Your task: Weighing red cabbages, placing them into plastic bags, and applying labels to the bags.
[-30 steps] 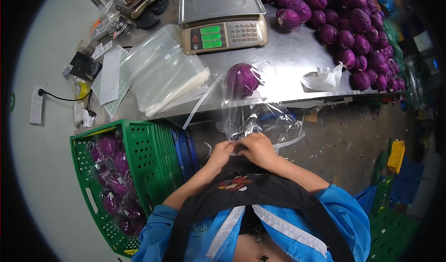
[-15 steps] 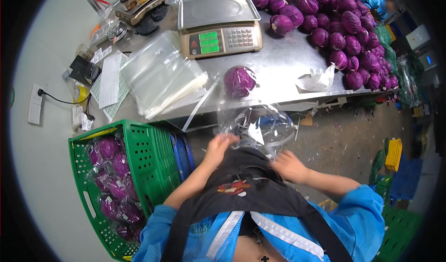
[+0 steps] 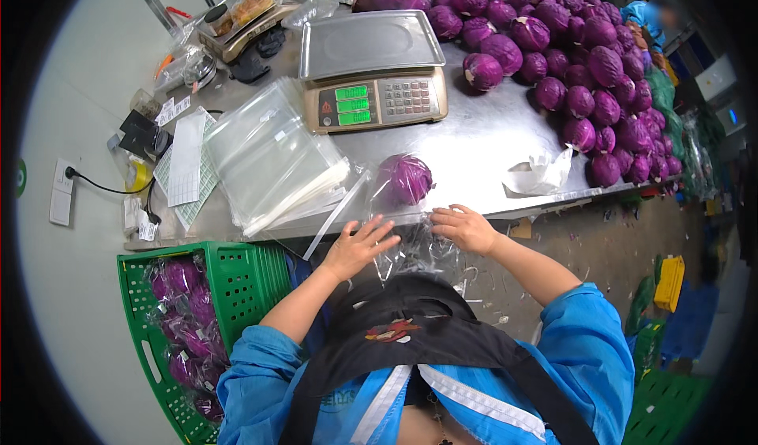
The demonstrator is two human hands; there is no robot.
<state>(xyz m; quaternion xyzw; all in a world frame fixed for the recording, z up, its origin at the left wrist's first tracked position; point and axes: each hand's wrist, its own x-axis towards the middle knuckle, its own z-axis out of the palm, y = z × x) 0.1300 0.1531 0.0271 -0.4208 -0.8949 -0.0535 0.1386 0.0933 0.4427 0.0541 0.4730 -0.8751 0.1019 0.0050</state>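
Observation:
A purple cabbage (image 3: 407, 179) sits at the table's front edge inside a clear plastic bag (image 3: 418, 247), whose loose end hangs over the edge toward my apron. My left hand (image 3: 357, 249), fingers spread, is at the bag's left side. Across from it, my right hand (image 3: 466, 229) lies with fingers stretched out over the bag's right side, just in front of the cabbage. Neither hand is closed on the film. A stack of flat clear bags (image 3: 276, 157) lies left of the cabbage, and behind it stands a scale (image 3: 375, 101) with a bare metal pan.
Loose purple cabbages (image 3: 580, 70) are heaped at the back right of the metal table (image 3: 466, 149). Crumpled white plastic (image 3: 539, 172) lies near the front edge. A green crate (image 3: 245, 283) of bagged cabbages stands lower left. Another person (image 3: 643, 18) is at the far right.
Both hands have risen from my lap toward the table edge, and their fingers have opened out. The bag's loose end is lower and flatter. The cabbage stays at the edge.

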